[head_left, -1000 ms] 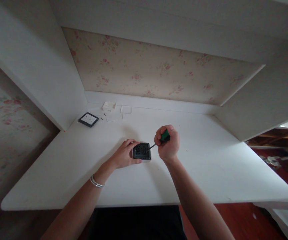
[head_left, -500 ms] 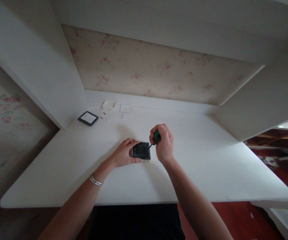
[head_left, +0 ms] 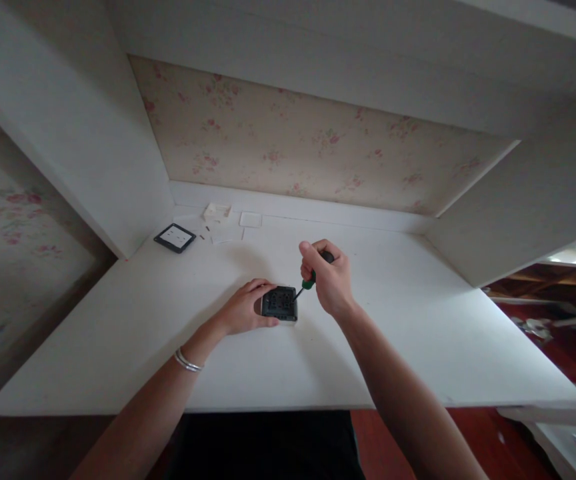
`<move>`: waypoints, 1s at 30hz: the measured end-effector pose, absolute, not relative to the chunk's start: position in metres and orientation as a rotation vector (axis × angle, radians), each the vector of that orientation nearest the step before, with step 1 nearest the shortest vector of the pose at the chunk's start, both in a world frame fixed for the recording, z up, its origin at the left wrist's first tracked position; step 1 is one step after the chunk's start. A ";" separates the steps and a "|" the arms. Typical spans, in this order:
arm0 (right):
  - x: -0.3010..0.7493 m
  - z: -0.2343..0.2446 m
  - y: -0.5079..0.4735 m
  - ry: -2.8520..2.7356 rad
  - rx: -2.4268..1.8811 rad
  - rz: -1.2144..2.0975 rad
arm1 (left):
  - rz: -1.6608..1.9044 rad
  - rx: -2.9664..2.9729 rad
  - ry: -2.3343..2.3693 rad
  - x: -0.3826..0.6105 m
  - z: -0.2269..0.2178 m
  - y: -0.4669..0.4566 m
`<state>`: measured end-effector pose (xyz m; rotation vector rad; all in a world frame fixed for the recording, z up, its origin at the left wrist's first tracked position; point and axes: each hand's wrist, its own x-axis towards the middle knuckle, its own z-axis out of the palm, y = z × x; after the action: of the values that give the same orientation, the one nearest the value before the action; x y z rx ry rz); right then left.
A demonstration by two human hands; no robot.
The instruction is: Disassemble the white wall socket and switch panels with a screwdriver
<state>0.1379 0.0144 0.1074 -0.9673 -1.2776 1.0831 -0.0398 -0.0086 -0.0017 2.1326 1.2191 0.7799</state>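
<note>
A dark square socket module (head_left: 279,303) lies flat on the white desk (head_left: 408,347). My left hand (head_left: 245,309) grips its left side, fingers curled over the near and far edges. My right hand (head_left: 326,276) is closed in a fist round a green-handled screwdriver (head_left: 309,280). The screwdriver slants down to the left, and its thin tip touches the module's right edge. A silver bangle (head_left: 186,361) sits on my left wrist.
At the back left of the desk lie a dark-framed socket faceplate (head_left: 175,237), a white box-shaped part (head_left: 217,211), a flat white square plate (head_left: 251,219) and some small screws (head_left: 207,231). White side panels and an overhead shelf enclose the desk.
My right hand has lifted and turned more upright, and the screwdriver tip has moved from beside the module onto its right edge. My left hand has kept its grip.
</note>
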 end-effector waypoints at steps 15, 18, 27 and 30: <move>0.150 0.113 0.027 -1.385 -0.699 1.550 | 0.756 2.157 1.226 -0.044 -0.011 -0.006; 0.152 0.119 0.026 -1.541 -0.797 1.446 | 0.756 2.147 1.236 -0.043 -0.009 -0.007; 0.146 0.157 0.016 -2.297 -1.657 0.158 | 0.798 2.132 1.244 -0.043 -0.011 -0.008; 0.147 0.160 0.014 -2.447 -1.656 0.133 | 0.783 2.135 1.238 -0.044 -0.014 -0.006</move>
<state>0.1468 0.0136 0.1602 -1.6558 -2.4468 0.1327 -0.0442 -0.0059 -0.0140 2.1346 1.2383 0.7828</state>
